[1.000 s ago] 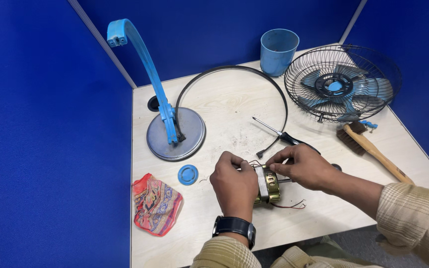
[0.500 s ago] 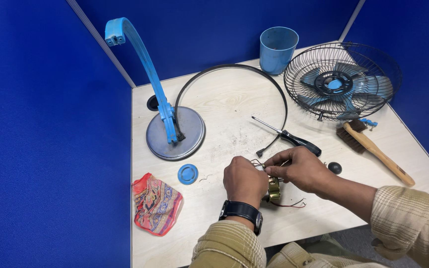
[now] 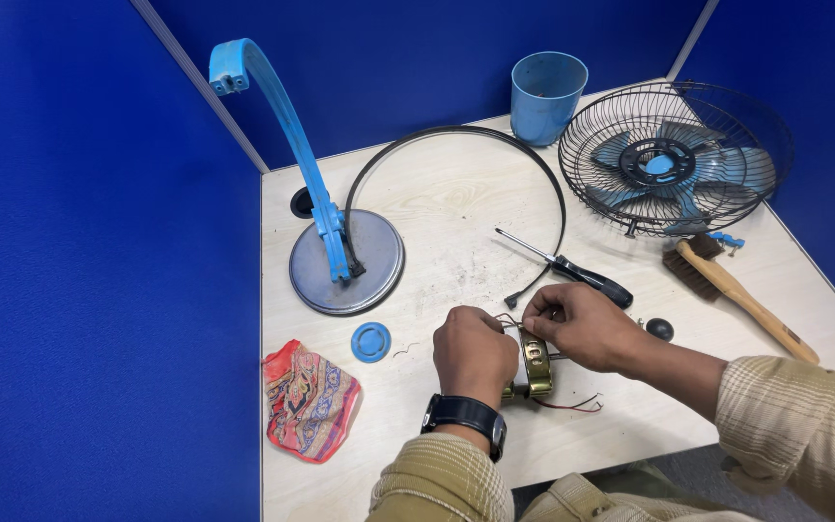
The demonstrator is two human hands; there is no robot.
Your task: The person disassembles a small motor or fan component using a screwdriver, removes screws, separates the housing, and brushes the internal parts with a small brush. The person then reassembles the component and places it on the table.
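Observation:
A small brass-coloured fan motor (image 3: 534, 365) with thin loose wires rests on the pale table (image 3: 437, 203) near its front edge. My left hand (image 3: 474, 350), with a black watch on the wrist, grips the motor from the left. From the right, my right hand (image 3: 580, 325) pinches the wires at the motor's top. Most of the motor is hidden behind my fingers.
A black-handled screwdriver (image 3: 572, 271) lies just behind my hands. A blue fan stand on a round grey base (image 3: 345, 259), a black ring (image 3: 456, 145), a blue cup (image 3: 546, 95), a wire fan cage with blue blades (image 3: 674, 159), a brush (image 3: 727, 285), a blue cap (image 3: 370, 341) and a patterned cloth (image 3: 307, 398) surround them.
Both hands stay on the motor. My left hand has shifted slightly over it, and my right fingers have moved up onto the wires.

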